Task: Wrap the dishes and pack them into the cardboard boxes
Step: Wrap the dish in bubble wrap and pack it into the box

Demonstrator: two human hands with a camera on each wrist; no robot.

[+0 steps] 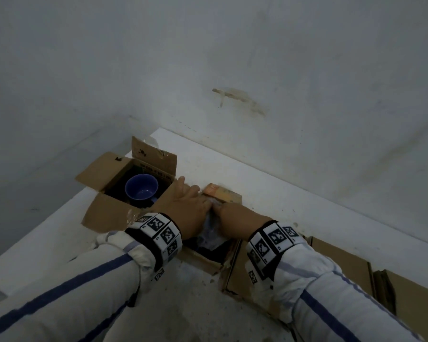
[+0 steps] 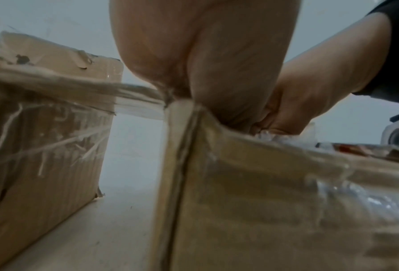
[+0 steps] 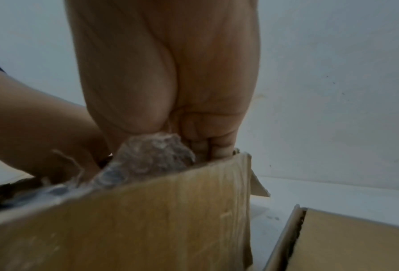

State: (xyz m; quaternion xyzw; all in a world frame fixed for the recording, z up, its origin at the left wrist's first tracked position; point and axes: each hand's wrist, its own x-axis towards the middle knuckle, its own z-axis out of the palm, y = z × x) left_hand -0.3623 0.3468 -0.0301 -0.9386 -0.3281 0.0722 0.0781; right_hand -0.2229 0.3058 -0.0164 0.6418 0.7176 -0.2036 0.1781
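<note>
An open cardboard box point(image 1: 203, 262) stands mid-table, and a bubble-wrapped bundle point(image 1: 210, 233) sticks up out of it. My left hand point(image 1: 188, 206) lies over the bundle's left side with fingers fairly straight, reaching onto the far flap. My right hand point(image 1: 230, 213) grips the bundle from the right. In the right wrist view its fingers point(image 3: 208, 146) curl down behind the wrap point(image 3: 147, 157) at the box wall point(image 3: 147, 220). In the left wrist view my left palm point(image 2: 205, 55) sinks behind the box edge point(image 2: 263, 183), fingertips hidden. What the wrap covers is hidden.
A second open box point(image 1: 104, 213) to the left holds an unwrapped blue mug point(image 1: 141, 190). Further cardboard boxes point(image 1: 344, 262) sit at the right along the wall. All stand on a white table point(image 1: 59, 243) set into a wall corner.
</note>
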